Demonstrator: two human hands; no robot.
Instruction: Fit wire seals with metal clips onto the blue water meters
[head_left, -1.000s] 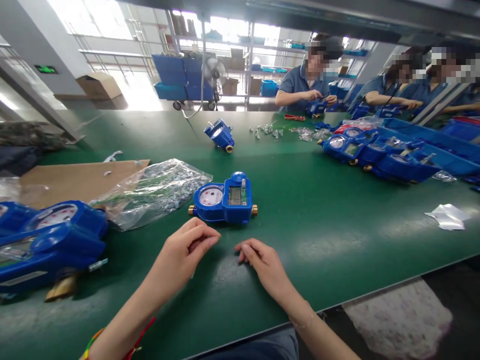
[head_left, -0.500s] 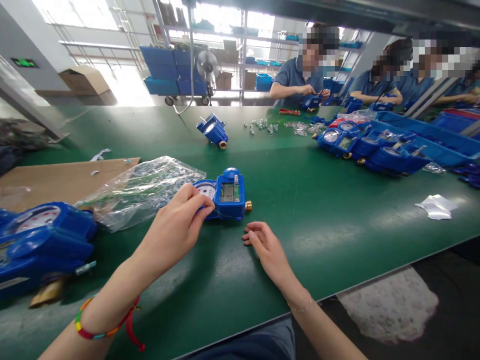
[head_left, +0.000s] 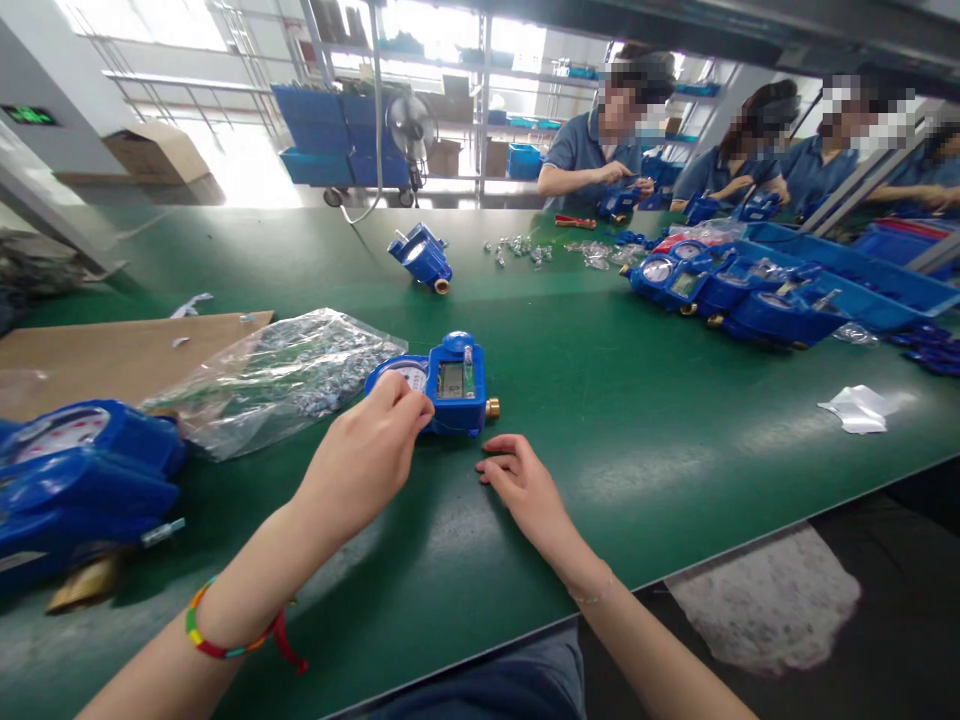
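Observation:
A blue water meter (head_left: pixel 450 385) with a round dial, a small screen and brass end fittings lies on the green table (head_left: pixel 637 420) in front of me. My left hand (head_left: pixel 367 455) is at its near left side, fingers pinched together against the dial part; what they pinch is too small to make out. My right hand (head_left: pixel 521 485) rests on the table just below the meter's right end, fingers loosely curled, holding nothing that I can see.
A clear bag of small metal parts (head_left: pixel 285 375) lies left of the meter on a cardboard sheet (head_left: pixel 97 350). More blue meters (head_left: pixel 75 480) sit at the far left, one (head_left: pixel 421 255) further back, several (head_left: pixel 742 290) by blue trays at right. Other people work across the table.
My left hand rose from the table to the meter's dial side and pinched there. My right hand slid a little toward the meter. The view shifted slightly.

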